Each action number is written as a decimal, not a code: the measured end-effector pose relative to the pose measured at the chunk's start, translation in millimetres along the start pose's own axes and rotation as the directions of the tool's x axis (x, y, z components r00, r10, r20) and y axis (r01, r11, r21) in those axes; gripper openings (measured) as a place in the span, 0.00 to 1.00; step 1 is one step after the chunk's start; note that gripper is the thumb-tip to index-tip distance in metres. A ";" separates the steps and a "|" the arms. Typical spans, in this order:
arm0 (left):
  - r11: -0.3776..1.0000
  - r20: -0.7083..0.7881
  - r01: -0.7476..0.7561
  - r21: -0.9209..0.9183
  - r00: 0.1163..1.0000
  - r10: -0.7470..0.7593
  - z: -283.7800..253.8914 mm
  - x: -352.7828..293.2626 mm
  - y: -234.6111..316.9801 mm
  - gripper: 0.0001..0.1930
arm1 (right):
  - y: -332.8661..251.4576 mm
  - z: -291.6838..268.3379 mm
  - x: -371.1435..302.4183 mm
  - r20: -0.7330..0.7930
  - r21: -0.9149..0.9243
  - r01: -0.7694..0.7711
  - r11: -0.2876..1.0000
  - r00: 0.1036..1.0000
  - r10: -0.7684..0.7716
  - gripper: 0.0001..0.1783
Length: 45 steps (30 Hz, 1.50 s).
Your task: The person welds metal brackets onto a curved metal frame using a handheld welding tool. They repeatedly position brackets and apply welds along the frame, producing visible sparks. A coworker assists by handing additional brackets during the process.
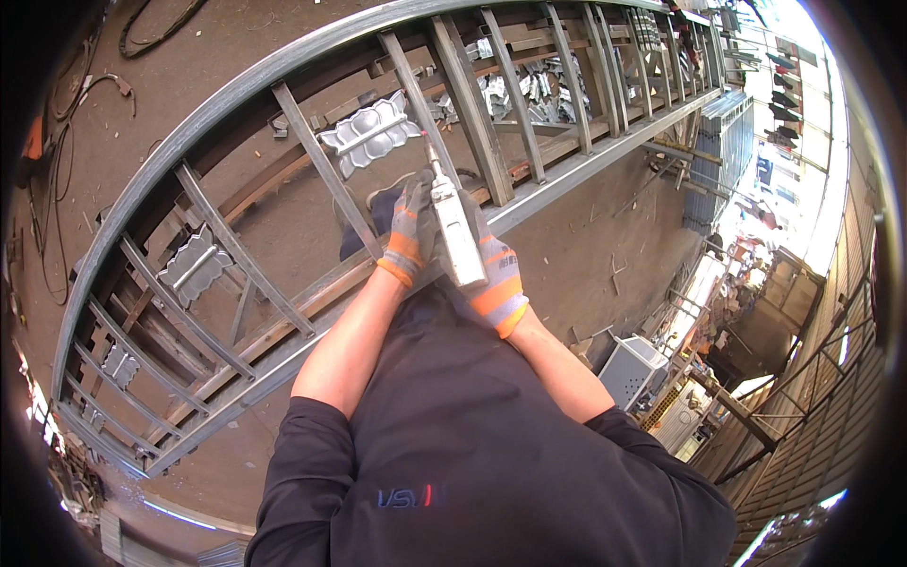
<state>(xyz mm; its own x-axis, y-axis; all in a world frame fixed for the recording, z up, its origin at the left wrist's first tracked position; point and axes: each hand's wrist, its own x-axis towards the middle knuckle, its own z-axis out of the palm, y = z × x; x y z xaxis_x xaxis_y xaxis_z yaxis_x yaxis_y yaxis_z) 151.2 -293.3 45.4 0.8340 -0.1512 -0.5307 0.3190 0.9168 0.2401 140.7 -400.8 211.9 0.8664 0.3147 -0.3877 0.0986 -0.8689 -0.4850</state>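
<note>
A white, boxy welding gun (457, 231) with a narrow metal nozzle points away from me, its tip beside a crossbar (408, 85) of a long metal frame (269, 64). Both my hands wear grey gloves with orange cuffs. On the gun's left side my left hand (408, 225) is closed, its fingers partly hidden. My right hand (496, 260) grips the gun from the right, most of its fingers hidden behind the body. Left of the nozzle, a silvery scalloped metal ornament (373, 137) sits between two crossbars. A similar ornament (196, 266) lies farther left within the frame.
Loose silvery metal pieces (539, 94) are heaped beyond the crossbars. Dark cables (64, 161) run over the floor at the left. Stacked metal lengths (720, 156) stand at the right, with a grey box-shaped unit (631, 373) nearer me. My shoe shows under the frame.
</note>
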 end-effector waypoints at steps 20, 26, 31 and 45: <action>0.998 -0.042 0.061 0.016 0.997 -0.060 24.4 -15.4 19.2 0.20 | -0.9 -2.3 -1.0 0.030 0.026 -0.015 1.000 0.999 0.014 0.20; 0.996 -0.088 0.072 0.049 0.994 -0.067 30.2 -15.8 22.9 0.19 | -6.2 -4.5 -0.9 -0.002 0.073 -0.030 0.997 1.000 0.031 0.18; 0.994 -0.096 0.106 -0.009 0.990 -0.106 30.8 -17.0 23.6 0.22 | -3.0 -3.4 -2.2 0.045 0.018 -0.059 0.998 0.997 0.058 0.19; 0.994 -0.077 0.110 -0.020 0.991 -0.111 17.4 -12.1 14.8 0.22 | 4.5 7.8 -1.6 -0.066 0.063 -0.021 0.998 0.998 0.025 0.13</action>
<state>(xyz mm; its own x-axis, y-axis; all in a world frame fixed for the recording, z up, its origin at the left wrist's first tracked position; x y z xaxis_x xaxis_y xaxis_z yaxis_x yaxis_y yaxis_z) 153.7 -284.3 69.5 0.7560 -0.2229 -0.6154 0.3996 0.9019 0.1642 135.9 -402.2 204.2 0.8989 0.2671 -0.3475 0.0494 -0.8496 -0.5251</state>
